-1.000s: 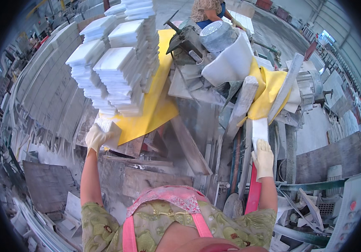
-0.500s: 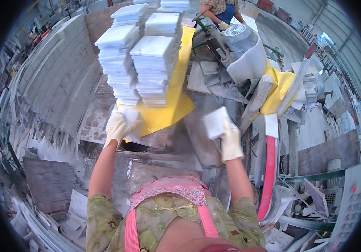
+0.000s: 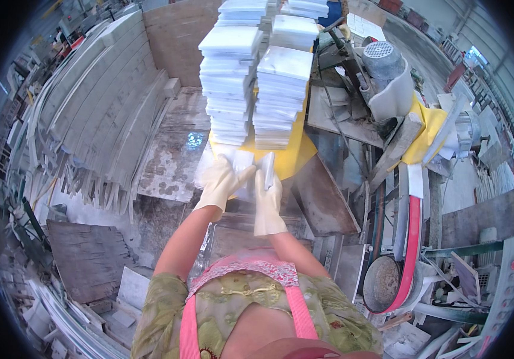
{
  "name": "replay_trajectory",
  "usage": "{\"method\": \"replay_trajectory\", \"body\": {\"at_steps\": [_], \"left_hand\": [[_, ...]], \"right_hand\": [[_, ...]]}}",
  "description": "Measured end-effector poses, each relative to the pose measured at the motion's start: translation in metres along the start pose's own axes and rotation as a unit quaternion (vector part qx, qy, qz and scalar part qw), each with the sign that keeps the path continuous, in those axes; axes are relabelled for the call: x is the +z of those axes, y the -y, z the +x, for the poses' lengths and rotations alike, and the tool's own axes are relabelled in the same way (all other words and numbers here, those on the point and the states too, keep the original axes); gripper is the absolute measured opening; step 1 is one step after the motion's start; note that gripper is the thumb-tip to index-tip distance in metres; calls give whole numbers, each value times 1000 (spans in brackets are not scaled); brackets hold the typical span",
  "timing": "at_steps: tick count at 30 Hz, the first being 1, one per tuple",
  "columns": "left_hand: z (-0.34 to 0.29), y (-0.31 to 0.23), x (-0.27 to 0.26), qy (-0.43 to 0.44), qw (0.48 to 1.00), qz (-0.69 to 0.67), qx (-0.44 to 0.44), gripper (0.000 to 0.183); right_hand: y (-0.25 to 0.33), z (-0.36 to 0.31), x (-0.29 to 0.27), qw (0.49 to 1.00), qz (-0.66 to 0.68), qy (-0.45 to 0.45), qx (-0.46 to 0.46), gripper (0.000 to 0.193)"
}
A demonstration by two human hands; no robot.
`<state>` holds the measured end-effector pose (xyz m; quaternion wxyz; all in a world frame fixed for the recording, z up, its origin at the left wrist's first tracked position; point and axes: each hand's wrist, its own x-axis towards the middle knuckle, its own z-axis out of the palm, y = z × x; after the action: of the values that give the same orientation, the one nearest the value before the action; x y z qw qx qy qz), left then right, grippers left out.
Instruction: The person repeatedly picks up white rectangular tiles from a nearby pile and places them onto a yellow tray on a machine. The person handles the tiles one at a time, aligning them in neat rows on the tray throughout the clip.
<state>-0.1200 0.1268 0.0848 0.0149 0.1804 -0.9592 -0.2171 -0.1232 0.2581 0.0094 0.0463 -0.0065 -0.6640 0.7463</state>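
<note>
Both my hands wear cream gloves and are close together in front of the white tile stacks. My right hand grips a thin white tile, tilted up nearly on edge. Beside it, my left hand, thumb pointing toward the right, holds another white tile; its fingertips are partly hidden. A further white piece shows left of that hand. Just beyond stand tall stacks of white square tiles, a left stack and a right stack, on a yellow sheet.
Long grey slabs lean along the left. At the right are a grey motor, a yellow cloth and a red belt around a wheel. A button panel stands far right. A wooden board lies right of my hands.
My right hand has brought its tile leftward, from out at the right to beside my left hand. The view has turned left, so the stacks appear farther right.
</note>
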Motion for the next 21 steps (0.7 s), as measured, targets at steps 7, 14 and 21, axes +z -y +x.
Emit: {"method": "replay_trajectory", "body": {"at_steps": [7,14,21], "left_hand": [[4,11,5,32,999,-38,-18,102],[3,10,-13,61,996,-68,3,111],[-29,-23,8,-78,994,49,53,112]], "right_hand": [[13,-13,8,985,-74,149,43,67],[-9,3,-20,955,-44,281,-86,90],[-44,41,-48,895,141,404,125,65]]}}
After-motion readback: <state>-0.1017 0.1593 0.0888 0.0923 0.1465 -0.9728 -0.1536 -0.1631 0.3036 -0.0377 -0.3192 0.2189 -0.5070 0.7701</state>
